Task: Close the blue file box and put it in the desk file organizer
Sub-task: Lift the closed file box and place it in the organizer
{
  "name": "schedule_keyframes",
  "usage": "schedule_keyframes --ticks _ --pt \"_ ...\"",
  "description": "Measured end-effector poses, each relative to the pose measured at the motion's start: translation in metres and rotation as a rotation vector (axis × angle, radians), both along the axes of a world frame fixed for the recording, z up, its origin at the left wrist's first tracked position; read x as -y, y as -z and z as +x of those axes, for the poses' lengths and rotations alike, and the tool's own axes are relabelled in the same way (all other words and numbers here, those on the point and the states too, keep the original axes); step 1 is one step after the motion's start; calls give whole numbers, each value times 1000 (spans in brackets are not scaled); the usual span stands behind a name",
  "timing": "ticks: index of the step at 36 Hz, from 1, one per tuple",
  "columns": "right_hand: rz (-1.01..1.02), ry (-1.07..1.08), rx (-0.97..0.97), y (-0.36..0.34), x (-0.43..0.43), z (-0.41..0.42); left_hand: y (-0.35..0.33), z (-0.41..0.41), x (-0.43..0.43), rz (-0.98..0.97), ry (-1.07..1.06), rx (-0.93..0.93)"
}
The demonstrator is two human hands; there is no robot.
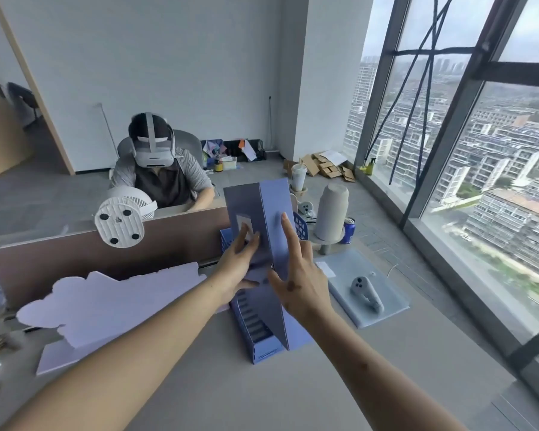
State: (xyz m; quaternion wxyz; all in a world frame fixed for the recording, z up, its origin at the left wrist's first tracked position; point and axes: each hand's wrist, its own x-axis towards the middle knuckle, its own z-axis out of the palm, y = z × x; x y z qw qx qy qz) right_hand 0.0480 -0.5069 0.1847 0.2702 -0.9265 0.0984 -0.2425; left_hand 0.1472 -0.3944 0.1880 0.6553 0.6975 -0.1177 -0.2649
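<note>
blue file box [263,231]: closed, standing upright on end in the desk file organizer [262,343], at the far end of its slot. matte periwinkle-blue, tall and narrow; spine faces the camera, with a pale label pocket [242,223] on it. the broad right face is plain and runs down to a thin front edge inside the organizer. the box rises well above the organizer's walls.

organizer: blue plastic, ribbed floor visible in the near part of the slot, small vent slits on the front wall. it sits on the grey desk [262,396], roughly centre.

left hand [235,269]: flat against the spine, fingers extended over the label pocket, thumb near the base of the box. not curled around anything. right hand [299,275]: open, fingers spread; index fingertip looks to be touching the broad right face, contact of the palm hard to confirm.

surroundings: pale lilac cutout board [106,303] to the left, leaning at the brown desk partition [91,259]. grey mat [383,312] to the right with a grey controller [366,292] on it. behind the box, a grey cylinder on a stand [332,213], a blue can [349,230] just beside it. white fan [122,220] sits at the partition's top edge. a person wearing a headset [153,150] sits across the partition.
</note>
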Motion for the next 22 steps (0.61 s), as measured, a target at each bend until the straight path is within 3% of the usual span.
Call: schedule_keyframes --ticks 13,22 --pt "93 -113 20 61 1 44 44 33 11 -69 -142 13" --pt "173 -87 28 119 -1 45 92 37 16 -54 -108 204"
